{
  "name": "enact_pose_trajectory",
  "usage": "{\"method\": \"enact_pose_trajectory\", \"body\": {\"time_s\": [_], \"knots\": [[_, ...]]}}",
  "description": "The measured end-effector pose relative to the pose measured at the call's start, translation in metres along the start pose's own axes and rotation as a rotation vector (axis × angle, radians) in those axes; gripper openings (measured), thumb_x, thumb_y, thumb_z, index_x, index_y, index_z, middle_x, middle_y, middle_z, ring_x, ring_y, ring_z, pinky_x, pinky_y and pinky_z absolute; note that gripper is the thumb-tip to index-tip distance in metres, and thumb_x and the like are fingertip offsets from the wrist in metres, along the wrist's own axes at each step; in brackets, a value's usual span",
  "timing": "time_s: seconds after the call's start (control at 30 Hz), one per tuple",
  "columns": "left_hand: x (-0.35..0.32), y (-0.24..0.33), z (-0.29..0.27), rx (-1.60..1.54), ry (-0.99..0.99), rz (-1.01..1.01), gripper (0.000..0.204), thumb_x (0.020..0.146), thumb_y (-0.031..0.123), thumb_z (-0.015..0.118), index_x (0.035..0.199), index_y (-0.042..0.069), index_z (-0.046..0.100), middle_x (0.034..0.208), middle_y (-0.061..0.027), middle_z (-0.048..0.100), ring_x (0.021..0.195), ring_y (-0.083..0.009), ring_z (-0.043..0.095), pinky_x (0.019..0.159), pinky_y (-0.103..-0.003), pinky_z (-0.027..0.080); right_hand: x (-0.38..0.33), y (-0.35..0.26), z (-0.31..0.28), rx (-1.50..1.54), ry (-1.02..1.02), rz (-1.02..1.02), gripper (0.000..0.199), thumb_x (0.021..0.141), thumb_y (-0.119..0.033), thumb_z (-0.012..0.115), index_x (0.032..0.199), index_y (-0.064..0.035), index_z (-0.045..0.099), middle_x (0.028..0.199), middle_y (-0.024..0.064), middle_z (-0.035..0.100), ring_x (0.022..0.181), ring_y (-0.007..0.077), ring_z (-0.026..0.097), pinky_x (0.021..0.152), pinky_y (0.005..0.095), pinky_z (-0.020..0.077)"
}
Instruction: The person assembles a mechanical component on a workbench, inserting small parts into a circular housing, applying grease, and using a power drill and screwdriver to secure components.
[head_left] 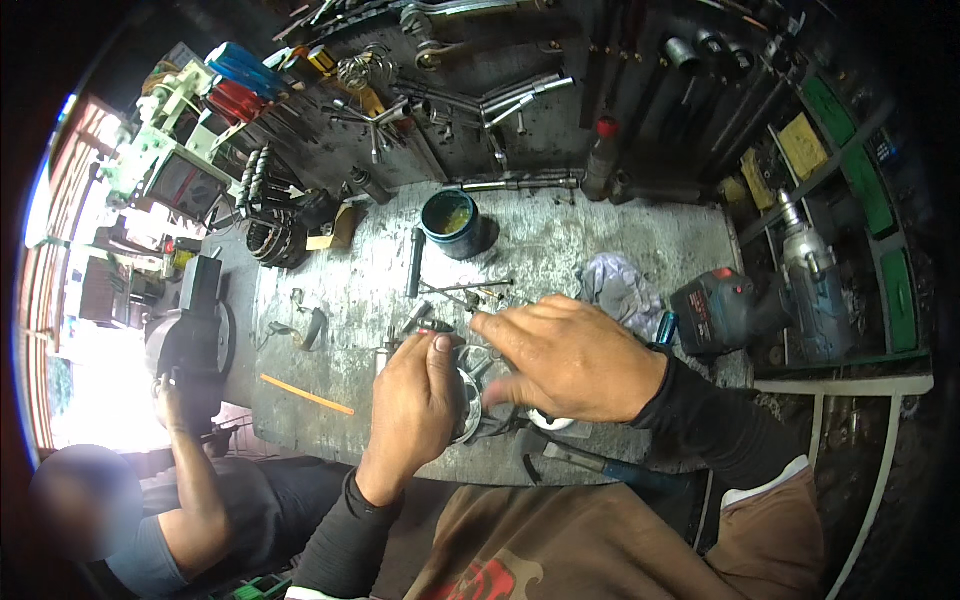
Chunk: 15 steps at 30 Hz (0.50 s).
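Both forearms wear snug black long sleeves that end at the wrists, the cuffs slightly creased. The left hand (415, 405) and the right hand (570, 360) are bare, with no gloves, rings or watch showing. At the right elbow a thin white band of cloth edges a looser brown sleeve that covers the upper arm. The chest is covered by the same brown shirt (600, 545), which carries a red and pale printed design low at its front.
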<state>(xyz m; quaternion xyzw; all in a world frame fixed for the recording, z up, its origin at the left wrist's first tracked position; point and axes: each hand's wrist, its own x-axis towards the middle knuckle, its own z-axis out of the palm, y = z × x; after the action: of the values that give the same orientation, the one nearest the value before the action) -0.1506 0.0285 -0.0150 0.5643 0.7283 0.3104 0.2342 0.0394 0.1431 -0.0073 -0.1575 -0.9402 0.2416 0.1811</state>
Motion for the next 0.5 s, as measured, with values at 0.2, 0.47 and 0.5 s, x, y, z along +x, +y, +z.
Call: {"method": "enact_pose_trajectory", "body": {"time_s": [0.2, 0.47, 0.5], "knots": [[0.001, -0.002, 0.001, 0.073, 0.012, 0.032, 0.041, 0.114, 0.022, 0.041, 0.086, -0.002, 0.058, 0.086, -0.0235, 0.061, 0.080, -0.0479, 0.059, 0.072, -0.054, 0.046, 0.012, 0.001, 0.000, -0.356, -0.050, -0.161, 0.017, 0.092, -0.022, 0.066, 0.099, -0.0069, 0.066, 0.090, 0.0061, 0.065, 0.085, 0.0218, 0.069, 0.078, 0.0369, 0.0513], [-0.001, -0.008, 0.003, 0.131, 0.005, -0.027, 0.037, 0.112, 0.019, 0.041, 0.093, -0.002, 0.065, 0.087, -0.0259, 0.063, 0.084, -0.0477, 0.060, 0.075, -0.053, 0.046, 0.010, -0.006, 0.025, -0.339, 0.039, -0.041, 0.019, 0.090, -0.024, 0.068, 0.092, -0.0060, 0.061, 0.084, 0.0066, 0.063, 0.081, 0.0229, 0.071, 0.064, 0.0404, 0.0577], [-0.001, -0.008, 0.004, 0.132, 0.017, -0.037, 0.039, 0.113, 0.021, 0.040, 0.099, -0.002, 0.068, 0.086, -0.0239, 0.064, 0.082, -0.0454, 0.060, 0.076, -0.052, 0.046, 0.004, -0.008, 0.023, -0.282, 0.103, 0.012, 0.021, 0.091, -0.025, 0.068, 0.092, -0.0055, 0.061, 0.085, 0.0071, 0.063, 0.083, 0.0242, 0.072, 0.066, 0.0409, 0.0575]]}}
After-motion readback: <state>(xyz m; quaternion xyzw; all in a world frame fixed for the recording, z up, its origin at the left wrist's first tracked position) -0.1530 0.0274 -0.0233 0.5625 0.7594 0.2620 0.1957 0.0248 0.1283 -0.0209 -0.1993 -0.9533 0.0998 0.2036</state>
